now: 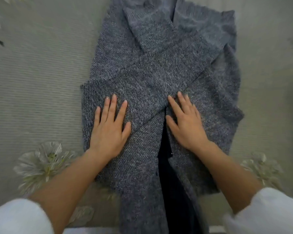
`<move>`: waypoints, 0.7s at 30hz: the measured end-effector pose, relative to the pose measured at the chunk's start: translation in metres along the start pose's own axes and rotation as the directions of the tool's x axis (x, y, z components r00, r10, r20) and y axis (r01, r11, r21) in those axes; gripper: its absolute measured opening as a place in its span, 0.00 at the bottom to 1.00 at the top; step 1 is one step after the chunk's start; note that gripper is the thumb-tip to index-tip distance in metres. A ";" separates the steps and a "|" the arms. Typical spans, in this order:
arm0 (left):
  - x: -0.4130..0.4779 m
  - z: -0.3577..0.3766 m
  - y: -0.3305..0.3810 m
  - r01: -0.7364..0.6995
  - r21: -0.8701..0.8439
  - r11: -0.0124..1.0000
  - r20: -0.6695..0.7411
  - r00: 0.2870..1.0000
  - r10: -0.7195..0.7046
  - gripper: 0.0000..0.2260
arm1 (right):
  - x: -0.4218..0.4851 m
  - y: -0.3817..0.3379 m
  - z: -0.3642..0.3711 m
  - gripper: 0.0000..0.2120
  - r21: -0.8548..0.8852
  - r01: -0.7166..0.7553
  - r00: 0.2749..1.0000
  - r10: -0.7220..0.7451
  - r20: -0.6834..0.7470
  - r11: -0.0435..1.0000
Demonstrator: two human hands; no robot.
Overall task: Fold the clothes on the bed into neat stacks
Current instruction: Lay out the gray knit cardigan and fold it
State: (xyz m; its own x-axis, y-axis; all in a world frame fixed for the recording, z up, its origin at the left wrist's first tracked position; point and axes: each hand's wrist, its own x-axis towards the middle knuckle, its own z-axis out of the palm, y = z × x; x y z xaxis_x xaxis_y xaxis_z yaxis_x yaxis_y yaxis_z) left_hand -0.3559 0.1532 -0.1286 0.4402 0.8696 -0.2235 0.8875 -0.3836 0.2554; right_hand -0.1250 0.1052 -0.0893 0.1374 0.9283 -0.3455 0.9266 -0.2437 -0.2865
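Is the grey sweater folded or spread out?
Partly folded: sleeves lie crossed over the sweater, left hand and right hand flat on it.

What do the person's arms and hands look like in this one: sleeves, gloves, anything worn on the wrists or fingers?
The left hand and right hand are bare: no gloves, rings, watch or bracelet show. The forearms are uncovered. A white left sleeve and a white right sleeve end near the elbows, plain, with no marking visible. Both are blurred.
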 end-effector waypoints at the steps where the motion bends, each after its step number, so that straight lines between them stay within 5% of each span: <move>1: -0.015 0.001 0.003 -0.043 -0.013 0.999 0.015 0.999 0.044 0.28 | -0.020 0.003 0.000 0.27 0.050 -0.035 0.999 0.036 -0.012 0.998; 5: -0.105 0.024 0.018 -0.232 -0.034 0.972 0.089 0.968 0.234 0.26 | -0.111 0.037 0.012 0.26 0.119 -0.149 0.981 0.162 -0.108 0.982; 12: -0.197 0.045 0.033 -0.188 -0.065 0.980 0.116 0.974 0.195 0.26 | -0.249 0.059 0.060 0.22 0.292 -0.231 0.954 0.276 -0.121 0.928; 17: -0.222 0.048 0.042 -0.431 0.037 0.902 0.133 0.896 0.423 0.39 | -0.283 0.042 0.078 0.14 0.453 -0.470 0.882 0.382 0.276 0.758; 21: -0.236 0.056 0.051 -0.607 0.101 0.789 0.309 0.773 0.555 0.45 | -0.282 0.039 0.081 0.13 0.346 -0.374 0.864 0.188 0.467 0.860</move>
State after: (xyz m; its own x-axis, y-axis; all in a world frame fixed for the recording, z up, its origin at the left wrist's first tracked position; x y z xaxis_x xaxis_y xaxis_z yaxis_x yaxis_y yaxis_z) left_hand -0.4069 -0.0889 -0.1159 0.8744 0.3629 -0.3221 0.4467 -0.8613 0.2421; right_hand -0.1559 -0.1885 -0.0750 0.1296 0.6253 -0.7696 0.6243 -0.6544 -0.4266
